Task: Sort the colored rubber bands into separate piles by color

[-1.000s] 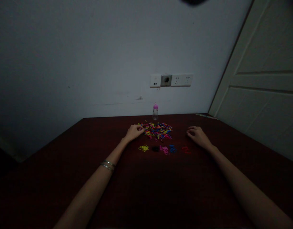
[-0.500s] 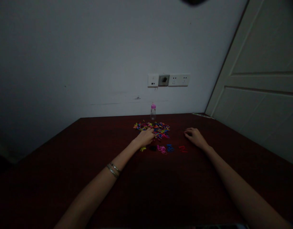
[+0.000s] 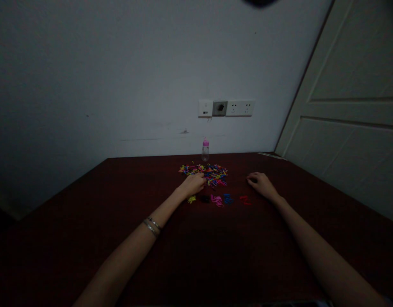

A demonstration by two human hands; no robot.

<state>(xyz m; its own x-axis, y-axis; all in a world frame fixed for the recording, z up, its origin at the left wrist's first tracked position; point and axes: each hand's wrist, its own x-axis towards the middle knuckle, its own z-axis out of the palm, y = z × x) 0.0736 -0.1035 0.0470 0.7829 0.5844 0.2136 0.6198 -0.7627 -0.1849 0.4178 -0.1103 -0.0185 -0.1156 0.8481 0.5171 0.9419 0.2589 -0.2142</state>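
A loose pile of small multicoloured elastic bands (image 3: 217, 170) lies towards the back of the dark red table (image 3: 196, 247). At the pile's near left edge is my left hand (image 3: 193, 184), its fingers drawn together; whatever is between them is too small to make out. Off to the right, my right hand (image 3: 263, 186) lies on the table with fingers curled towards the thumb, their contents hidden. Nearer me, sorted by colour, lie yellow bands (image 3: 191, 199), black bands (image 3: 205, 199), pink bands (image 3: 217, 200), blue bands (image 3: 228, 198) and red bands (image 3: 245, 200).
Behind the pile stands a small clear bottle (image 3: 205, 152) with a pink top, close to the wall (image 3: 145, 76). Sockets and a switch (image 3: 226, 108) are set in the wall above. A white panelled door (image 3: 350, 140) borders the table's right side.
My left hand has shifted slightly left and towards me, showing more of the yellow bands. My right hand stays almost where it was.
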